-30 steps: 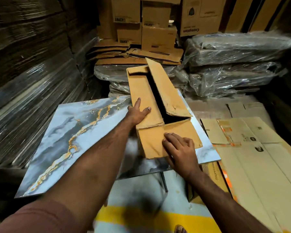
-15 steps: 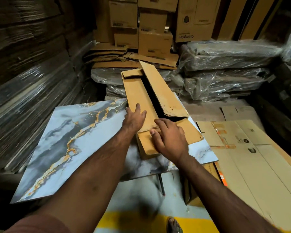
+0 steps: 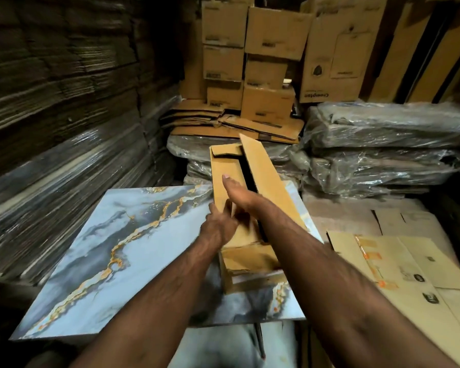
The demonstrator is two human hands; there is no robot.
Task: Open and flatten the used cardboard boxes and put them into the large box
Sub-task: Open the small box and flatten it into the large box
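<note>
Marbled tabletop (image 3: 96, 251) bears cardboard box (image 3: 263, 168); stacked cartons (image 3: 271, 46) behind.

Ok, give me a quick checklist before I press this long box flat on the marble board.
1. Long box lies on marble board: ok.
2. Top flap open: ok.
3. Far end flap unfolded: not ok, partly folded.
4. Left hand on the box's near left edge: ok.
5. Right hand flat over the top: ok.
6. Near end collapsed: not ok.
</note>
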